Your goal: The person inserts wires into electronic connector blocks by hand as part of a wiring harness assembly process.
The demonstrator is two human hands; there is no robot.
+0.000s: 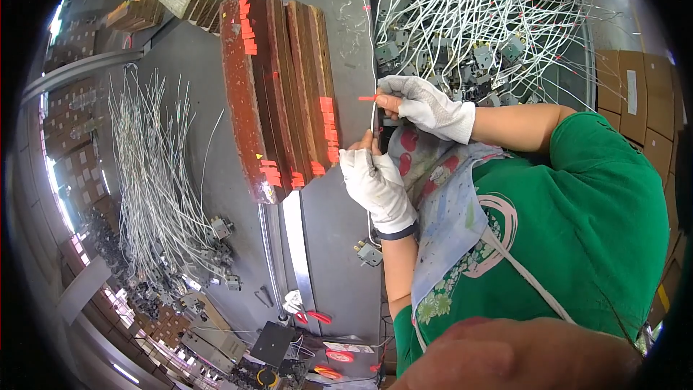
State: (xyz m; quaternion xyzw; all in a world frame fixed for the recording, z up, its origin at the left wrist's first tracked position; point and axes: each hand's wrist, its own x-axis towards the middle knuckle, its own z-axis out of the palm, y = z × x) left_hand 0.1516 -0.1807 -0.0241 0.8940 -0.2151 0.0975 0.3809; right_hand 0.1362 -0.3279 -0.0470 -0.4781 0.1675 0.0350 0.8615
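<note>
A thin white wire (372,36) runs along the table edge through both my hands, both in white fingerless gloves. My left hand (379,188) is closed, pinching the wire with its bare fingertips. Just above it in the picture, my right hand (427,107) pinches a small red tape strip (367,98) at the wire, its ends sticking out beyond the fingers. A small grey switch-like block with metal prongs (369,253) lies by my left wrist, and the wire passes down toward it. Whether the tape is wrapped round the wire is hidden by my fingers.
Thick reddish-brown boards (245,94) bearing red tape pieces stand beside my hands. Bundles of wired blocks fill a bin (588,65) at the upper right and lie heaped (155,195) at left. Red-handled scissors (314,315) rest near a metal strip (297,253). Cartons (635,94) stand at right.
</note>
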